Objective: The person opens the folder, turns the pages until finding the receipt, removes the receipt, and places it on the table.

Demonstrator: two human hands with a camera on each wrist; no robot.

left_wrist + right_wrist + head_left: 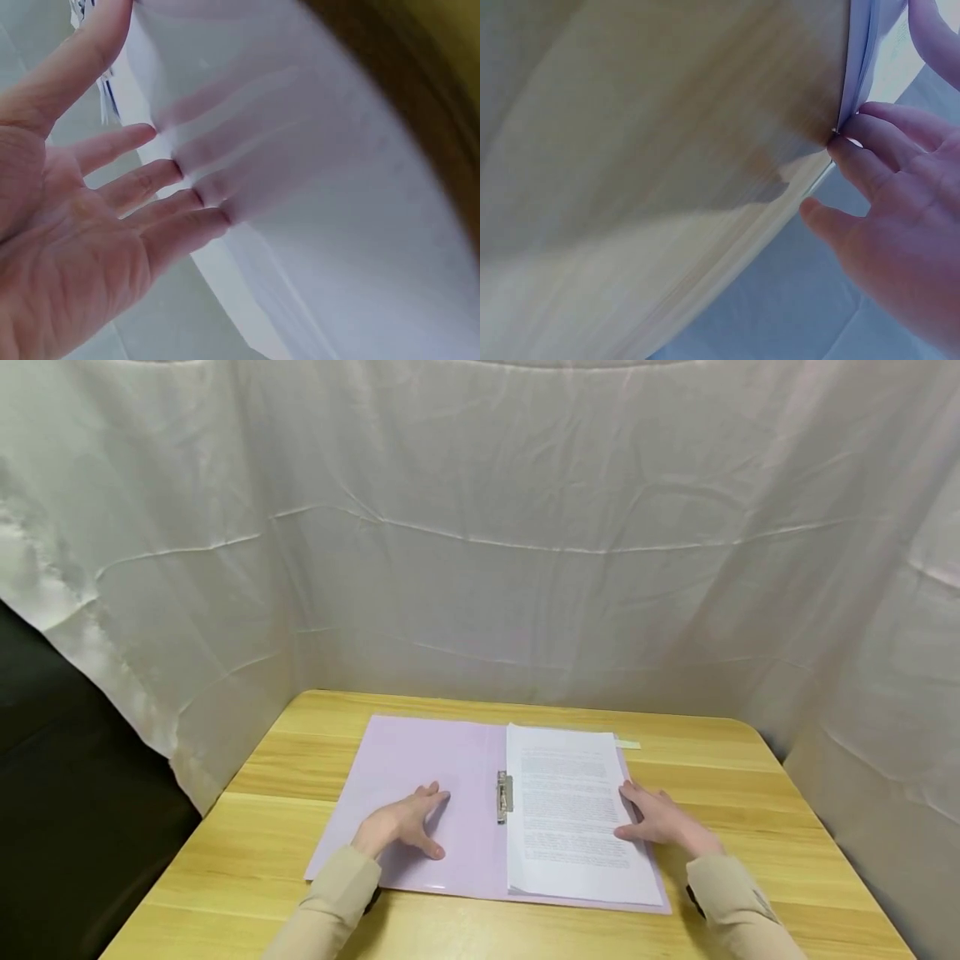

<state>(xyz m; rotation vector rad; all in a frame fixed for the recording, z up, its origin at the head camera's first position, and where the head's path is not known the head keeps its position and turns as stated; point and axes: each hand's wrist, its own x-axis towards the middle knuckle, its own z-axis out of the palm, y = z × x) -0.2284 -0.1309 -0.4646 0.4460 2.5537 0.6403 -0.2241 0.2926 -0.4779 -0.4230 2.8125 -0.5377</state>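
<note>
A lilac folder (435,752) lies spread flat on the table, with a metal clip (504,797) near its spine. On its right half sits a stack of printed paper (573,810). My left hand (403,823) is over the bare left cover, fingers spread; in the left wrist view its fingertips (169,169) meet the lilac surface. At the right edge of the stack is my right hand (663,820), its thumb and forefinger over the sheet's margin. The right wrist view shows other fingertips (840,146) against the edge of folder and paper.
The wooden table (750,843) has rounded far corners. A pale tab (628,745) sticks out at the folder's upper right. White cloth (525,593) hangs behind and at both sides, and a dark area (67,793) lies at the left.
</note>
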